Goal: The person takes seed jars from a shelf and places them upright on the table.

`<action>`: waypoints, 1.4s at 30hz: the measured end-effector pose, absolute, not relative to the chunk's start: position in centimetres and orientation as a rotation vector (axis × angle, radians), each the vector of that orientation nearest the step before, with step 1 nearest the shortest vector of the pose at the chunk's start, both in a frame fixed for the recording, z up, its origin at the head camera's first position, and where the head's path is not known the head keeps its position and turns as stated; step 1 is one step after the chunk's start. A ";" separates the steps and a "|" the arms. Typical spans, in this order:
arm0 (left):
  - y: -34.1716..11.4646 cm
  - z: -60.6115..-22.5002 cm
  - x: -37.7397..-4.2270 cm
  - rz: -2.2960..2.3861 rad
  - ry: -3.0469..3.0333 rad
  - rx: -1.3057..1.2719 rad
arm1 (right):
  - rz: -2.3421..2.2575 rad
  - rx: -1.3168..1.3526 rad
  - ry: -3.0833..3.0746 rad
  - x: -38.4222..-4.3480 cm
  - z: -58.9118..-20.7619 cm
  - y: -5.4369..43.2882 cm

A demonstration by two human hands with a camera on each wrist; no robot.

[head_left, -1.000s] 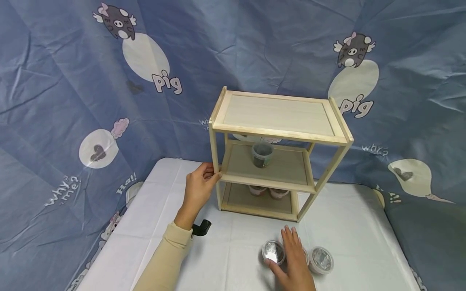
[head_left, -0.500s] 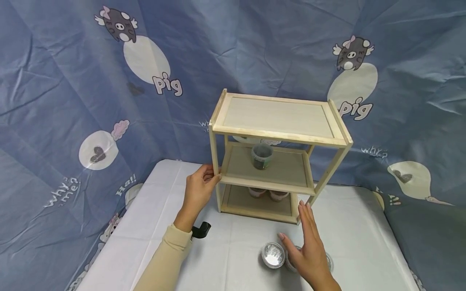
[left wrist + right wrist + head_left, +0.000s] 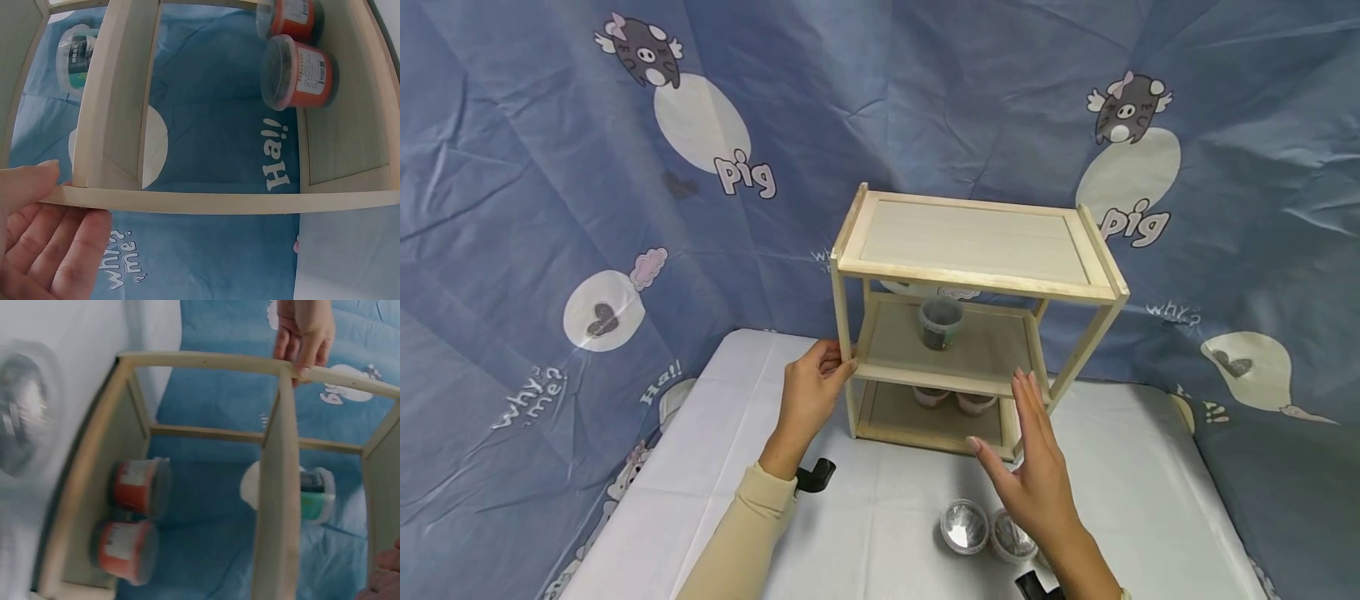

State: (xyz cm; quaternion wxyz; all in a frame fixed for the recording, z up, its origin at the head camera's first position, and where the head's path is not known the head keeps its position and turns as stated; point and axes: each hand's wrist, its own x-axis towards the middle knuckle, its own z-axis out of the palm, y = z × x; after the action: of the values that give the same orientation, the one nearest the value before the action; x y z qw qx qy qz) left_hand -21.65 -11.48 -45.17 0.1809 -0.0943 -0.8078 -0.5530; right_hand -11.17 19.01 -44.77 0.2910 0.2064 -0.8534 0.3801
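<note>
A light wooden three-tier shelf rack [image 3: 973, 237] stands on the table. My left hand [image 3: 808, 387] grips its left front post at the middle shelf, thumb in front and fingers behind, as the left wrist view also shows. My right hand [image 3: 1037, 475] is held up with fingers straight and thumb apart, overlapping the rack's right front post in the head view; it holds nothing. A clear tub with a green and black label [image 3: 78, 59] sits on the middle shelf. Two tubs with orange-red contents [image 3: 309, 75] sit side by side on the bottom shelf.
Two round clear-lidded tubs [image 3: 964, 527] stand on the white tablecloth [image 3: 880, 483] in front of the rack; a third is mostly hidden behind my right wrist. Blue pig-print cloth [image 3: 970, 92] hangs behind and on both sides. The top shelf is bare wood.
My right hand has risen from over the lidded tubs and moved forward to the rack's right front post. My left hand keeps its grip on the left post.
</note>
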 end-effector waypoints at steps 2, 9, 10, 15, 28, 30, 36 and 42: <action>-11.5 -45.1 -21.7 -1.560 -2.277 -0.270 | 0.998 0.545 -2.284 -11.7 -44.1 18.9; -11.5 -44.9 -21.7 -1.575 -2.277 -0.281 | 0.973 0.504 -2.287 -14.3 -42.2 18.4; -11.6 -44.8 -21.7 -1.576 -2.277 -0.280 | 0.972 0.506 -2.285 -14.8 -42.0 18.4; -11.5 -44.6 -21.8 -1.582 -2.264 -0.283 | 0.982 0.508 -2.299 -16.9 -41.0 17.9; -11.4 -44.9 -21.9 -1.589 -2.247 -0.304 | 1.036 0.487 -2.423 -21.4 -38.2 15.8; -11.5 -45.0 -21.9 -1.584 -2.243 -0.305 | 1.048 0.478 -2.444 -22.1 -38.2 15.5; -11.7 -45.3 -21.9 -1.565 -2.250 -0.296 | 1.118 0.390 -2.569 -23.9 -38.5 14.8; -11.8 -45.5 -21.8 -1.581 -2.266 -0.271 | 1.143 0.297 -2.692 -24.7 -38.8 14.3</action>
State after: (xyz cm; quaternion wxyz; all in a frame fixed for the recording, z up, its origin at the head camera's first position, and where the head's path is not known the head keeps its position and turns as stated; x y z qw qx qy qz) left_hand -21.78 -11.77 -45.49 0.1817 -0.0959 -0.8026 -0.5600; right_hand -24.67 14.32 -38.84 0.1008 0.1006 -0.9111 0.3868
